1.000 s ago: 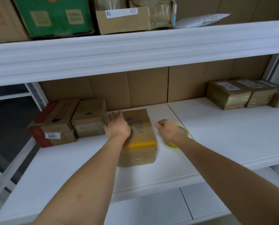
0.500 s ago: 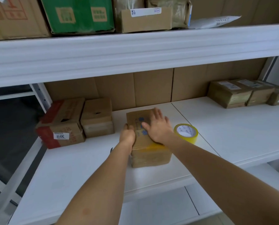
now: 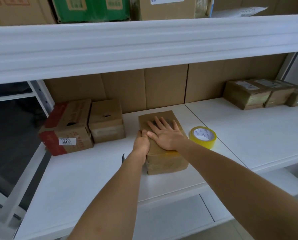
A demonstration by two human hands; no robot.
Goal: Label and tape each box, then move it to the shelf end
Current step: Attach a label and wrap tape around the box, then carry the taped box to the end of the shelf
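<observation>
- The right hand lies flat on top of the cardboard box, fingers straight and spread.
- The left hand grips the box's left edge, fingers curled over it.
- The box sits mid-shelf, a yellow tape roll just beside it on the right.
- Two boxes stand at the left (one labelled), and three taped boxes at the far right end.

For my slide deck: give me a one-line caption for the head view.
Right hand pressed flat on a box, left hand gripping its side, tape roll beside it.
</observation>
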